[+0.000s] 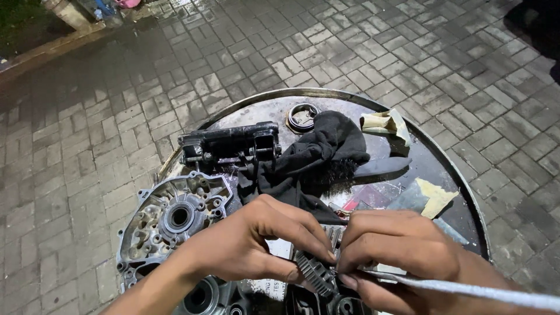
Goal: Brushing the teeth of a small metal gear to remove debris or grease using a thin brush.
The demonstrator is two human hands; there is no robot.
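Nearest to the camera, the left hand (256,239) pinches a small dark toothed gear (315,273) between thumb and fingertips. The right hand (396,251) meets it from the other side and grips a thin grey strip (466,290), rough like abrasive cloth, which touches the gear's ribbed edge. Both hands work over the near edge of a round metal drum top (449,169), wet and dark with oil.

On the left part of the drum top lies a cast aluminium engine case half (169,219), dull grey, with a round bearing hole. Behind the hands, near the middle of the drum top, a crumpled black cloth (315,154) is spread. A black metal bracket (230,143) lies at its left side. Pieces of yellowish sandpaper (434,195) lie at the right side. A round cap (301,116) sits at the far rim.

Around the drum top the ground is wet grey paving bricks (116,116).
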